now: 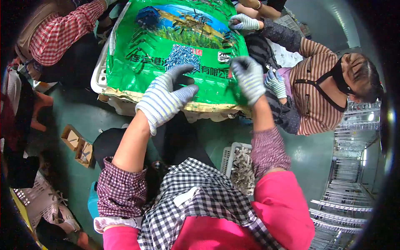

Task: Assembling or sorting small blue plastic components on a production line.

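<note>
My left hand [166, 96], in a striped knitted glove with grey fingertips, hovers over the near edge of a green printed sack [137, 77]. Thumb and fingers are apart, with nothing seen between them. Just beyond its fingertips lies a heap of small blue and silver pieces [182, 57], perhaps screws. My right hand [251, 80], gloved the same way, is above the sack's right edge. Its fingers curl together, and whatever they may hold is hidden. Many thin dark pieces [191, 25] lie scattered over the sack's far part.
Beneath the sack is a white plastic crate [99, 75]. A co-worker's gloved hands [246, 21] are at the right side; a checked sleeve [62, 35] reaches in at far left. A white basket of metal pieces [242, 166] stands below my right arm, and cardboard boxes [77, 143] sit on the floor.
</note>
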